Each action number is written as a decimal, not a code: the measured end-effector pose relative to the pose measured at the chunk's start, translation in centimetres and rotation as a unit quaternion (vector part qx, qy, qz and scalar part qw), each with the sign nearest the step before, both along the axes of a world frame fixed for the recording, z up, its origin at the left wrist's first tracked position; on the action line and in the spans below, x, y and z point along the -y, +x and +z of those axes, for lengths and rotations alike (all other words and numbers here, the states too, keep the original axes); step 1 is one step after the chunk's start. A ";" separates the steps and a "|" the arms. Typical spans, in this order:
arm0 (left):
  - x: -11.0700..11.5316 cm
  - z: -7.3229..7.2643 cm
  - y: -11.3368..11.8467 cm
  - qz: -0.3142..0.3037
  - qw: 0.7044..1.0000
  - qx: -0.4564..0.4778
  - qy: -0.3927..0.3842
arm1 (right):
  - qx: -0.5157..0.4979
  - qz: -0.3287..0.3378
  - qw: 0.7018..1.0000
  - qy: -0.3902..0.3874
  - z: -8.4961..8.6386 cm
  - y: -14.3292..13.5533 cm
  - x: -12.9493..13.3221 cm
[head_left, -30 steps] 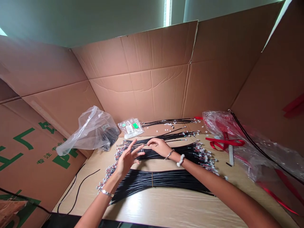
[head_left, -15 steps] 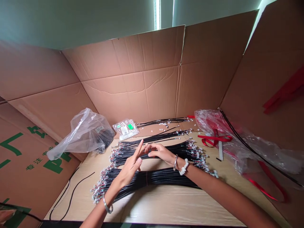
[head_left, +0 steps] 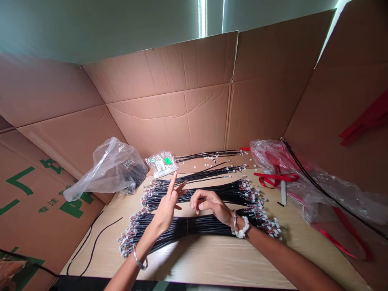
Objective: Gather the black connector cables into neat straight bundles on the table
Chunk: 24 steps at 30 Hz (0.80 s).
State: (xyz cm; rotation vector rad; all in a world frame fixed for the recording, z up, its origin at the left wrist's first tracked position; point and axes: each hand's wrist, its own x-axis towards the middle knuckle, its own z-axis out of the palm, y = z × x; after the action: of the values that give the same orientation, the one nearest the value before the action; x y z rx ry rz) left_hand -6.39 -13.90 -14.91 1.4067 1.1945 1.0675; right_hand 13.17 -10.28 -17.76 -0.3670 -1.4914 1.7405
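My left hand [head_left: 166,208] is raised over the cable bundles, its index finger stretched up and the other fingers apart. My right hand [head_left: 210,205] is beside it, fingers curled into a pinch. A thin strand [head_left: 188,191], like a fine rubber band, spans the gap between the two hands; its ends are hard to make out. Beneath them lies the front bundle of black cables [head_left: 203,225], with a thin reddish band around its middle and white connectors at its ends. Another black cable bundle [head_left: 226,194] lies just behind, partly hidden by my hands.
Smaller groups of cables [head_left: 209,173] lie farther back, near scattered white connectors [head_left: 209,165] and a small labelled bag [head_left: 162,163]. A clear plastic bag [head_left: 109,169] stands left. Red ribbon [head_left: 275,178] and plastic wrap [head_left: 330,190] lie right. Cardboard walls [head_left: 169,101] enclose the table.
My hands, close together before, have moved apart. The right hand has shifted right and slightly down, its fingers more curled. A thin strand now shows between them.
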 end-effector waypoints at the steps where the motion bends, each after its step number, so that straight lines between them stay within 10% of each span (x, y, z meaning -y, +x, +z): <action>1: 0.0 -0.1 -0.1 0.002 1.000 0.008 -0.006 | 0.005 0.009 1.000 -0.014 -0.3 0.0 0.1; 12: 2.6 2.3 2.0 -0.100 0.994 -0.023 0.032 | 0.210 0.143 0.961 -0.106 -1.2 0.1 -2.6; 18: 3.1 2.7 3.5 -0.157 0.984 -0.071 0.050 | 0.282 0.054 0.957 -0.042 -0.5 2.5 -2.8; 24: -4.0 -0.4 5.2 -0.114 0.967 -0.211 0.081 | 0.323 -0.109 0.940 -0.027 0.6 11.2 -2.9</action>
State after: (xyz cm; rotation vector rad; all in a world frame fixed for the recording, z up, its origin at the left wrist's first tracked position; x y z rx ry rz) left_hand -1.17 -9.89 -15.31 1.9165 1.2190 0.7363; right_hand 24.34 -7.42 -17.13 -1.1769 -1.7606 1.5514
